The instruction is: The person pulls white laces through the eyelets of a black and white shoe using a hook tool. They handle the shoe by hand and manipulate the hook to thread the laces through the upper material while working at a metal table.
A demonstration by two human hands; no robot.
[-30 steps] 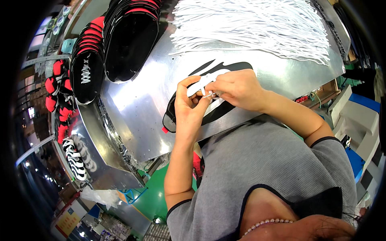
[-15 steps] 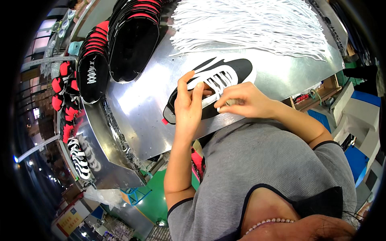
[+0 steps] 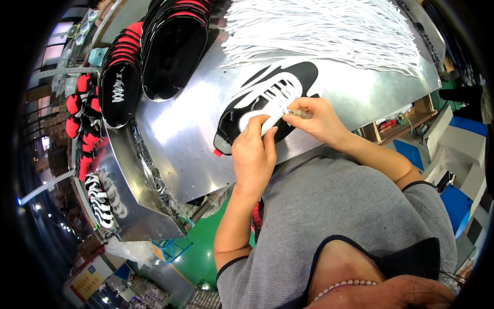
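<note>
A black and white shoe upper (image 3: pixel 309 75) with a red tab at its heel lies flat on the metal table, toe toward the upper right. White lace (image 3: pixel 280 90) crosses its front eyelets in several rows. My left hand (image 3: pixel 254 150) pinches the near white eyelet edge between thumb and fingers. Beside it, my right hand (image 3: pixel 320 122) is closed at the eyelet row, its fingertips pinching a small slender piece (image 3: pixel 300 113) against the edge; whether this is a lace end or a tool I cannot make out.
A broad heap of white laces (image 3: pixel 319 36) covers the table's far side. Stacked black and red uppers (image 3: pixel 175 56) stand at the far left, a shorter stack (image 3: pixel 121 92) beside them. More red and black pieces (image 3: pixel 85 129) hang beyond the metal table's (image 3: pixel 190 170) left edge.
My left hand has moved from inside the shoe opening to the near eyelet edge, nearer me. My right hand has shifted slightly up and right. The upper has turned a little.
</note>
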